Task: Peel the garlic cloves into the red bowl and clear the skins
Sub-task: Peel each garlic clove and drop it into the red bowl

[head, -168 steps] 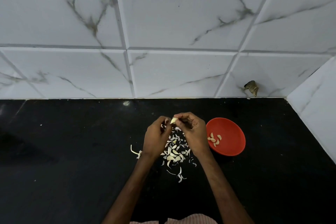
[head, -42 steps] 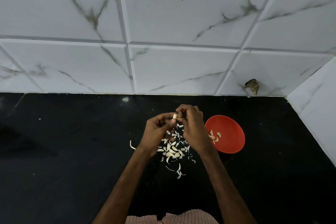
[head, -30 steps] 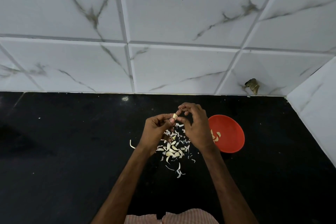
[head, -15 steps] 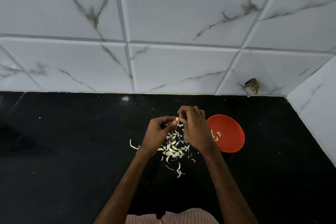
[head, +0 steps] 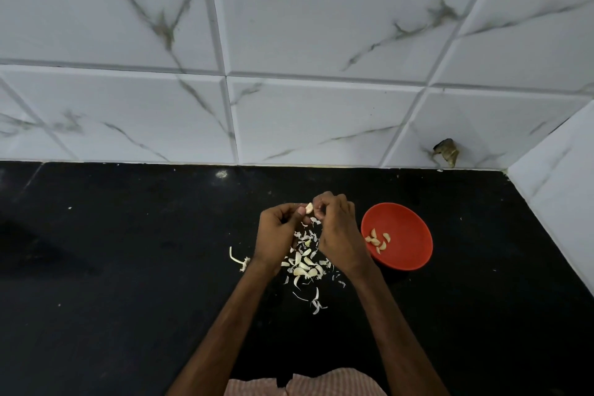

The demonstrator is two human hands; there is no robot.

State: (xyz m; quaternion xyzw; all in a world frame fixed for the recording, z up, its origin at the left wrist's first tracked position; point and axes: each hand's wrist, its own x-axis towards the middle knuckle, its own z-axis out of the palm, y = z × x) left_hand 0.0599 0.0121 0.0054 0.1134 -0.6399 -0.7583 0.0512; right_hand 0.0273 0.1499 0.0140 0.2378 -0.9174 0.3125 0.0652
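Observation:
Above the black counter, my left hand pinches a pale garlic clove between thumb and fingers. My right hand has its fingertips curled onto the same clove from the right. Below both hands lies a heap of unpeeled cloves and white skins, partly hidden by my hands. The red bowl stands just right of my right hand and holds several peeled cloves.
A garlic stem with root end lies left of the heap. Loose skins trail toward me. White marbled tiles back the black counter, and a side wall closes in on the right.
Both hands have stayed together over the heap working at the clove. My right fingers shifted slightly on it. The bowl and heap have not moved.

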